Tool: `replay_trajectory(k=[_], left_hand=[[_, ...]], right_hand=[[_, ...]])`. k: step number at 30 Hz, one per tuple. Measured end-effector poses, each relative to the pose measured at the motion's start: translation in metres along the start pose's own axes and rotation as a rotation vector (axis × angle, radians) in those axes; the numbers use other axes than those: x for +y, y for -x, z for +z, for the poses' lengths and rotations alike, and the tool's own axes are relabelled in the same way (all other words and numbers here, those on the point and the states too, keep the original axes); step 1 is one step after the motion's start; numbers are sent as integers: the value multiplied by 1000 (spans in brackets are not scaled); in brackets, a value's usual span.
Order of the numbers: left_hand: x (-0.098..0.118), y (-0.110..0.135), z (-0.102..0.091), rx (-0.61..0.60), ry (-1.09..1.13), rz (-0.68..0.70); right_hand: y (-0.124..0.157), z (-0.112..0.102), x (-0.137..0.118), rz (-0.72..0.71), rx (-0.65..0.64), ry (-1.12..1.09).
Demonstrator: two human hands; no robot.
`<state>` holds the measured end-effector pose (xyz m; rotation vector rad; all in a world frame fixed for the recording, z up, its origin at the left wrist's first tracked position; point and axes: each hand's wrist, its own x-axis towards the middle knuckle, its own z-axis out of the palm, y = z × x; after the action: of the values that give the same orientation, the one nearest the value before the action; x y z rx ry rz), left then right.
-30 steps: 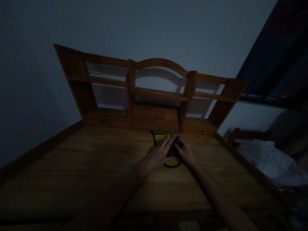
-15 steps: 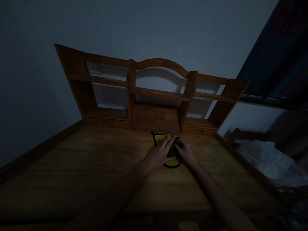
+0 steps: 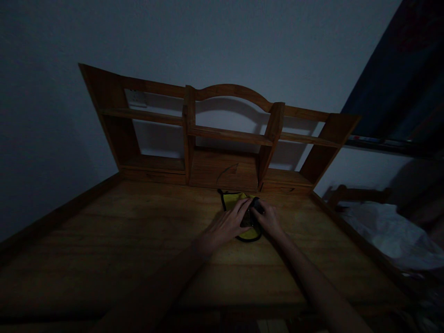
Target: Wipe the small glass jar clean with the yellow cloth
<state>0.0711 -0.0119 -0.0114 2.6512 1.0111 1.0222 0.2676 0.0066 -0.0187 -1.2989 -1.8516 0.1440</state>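
Observation:
A yellow cloth with black edging lies on the wooden desk, close to the hutch. Over it, between my two hands, is a small dark object with a few shiny spots; the dim light hides what kind it is. My left hand curves around its left side, thumb below and fingers above. From the right, my right hand is closed, thumb and fingers pinching the dark object's upper right part. Both hands cover the middle of the cloth.
Behind the cloth stands a wooden hutch with shelves and small drawers against the wall. A raised rim edges the desk. Right of the desk, a white plastic bag sits by a wooden chair back. A dark curtain hangs at upper right.

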Motion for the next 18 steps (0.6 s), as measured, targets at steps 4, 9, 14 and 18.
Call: replay_trajectory(k=[4, 9, 14, 18], left_hand=[[0, 0, 0, 1, 10, 5], [-1, -1, 1, 3, 22, -6], [0, -1, 0, 0, 22, 3], [0, 0, 0, 1, 9, -8]], right_hand=[[0, 0, -1, 22, 0, 6], [0, 1, 1, 19, -18, 7], [0, 1, 1, 14, -12, 6], [-1, 0, -1, 13, -6, 22]])
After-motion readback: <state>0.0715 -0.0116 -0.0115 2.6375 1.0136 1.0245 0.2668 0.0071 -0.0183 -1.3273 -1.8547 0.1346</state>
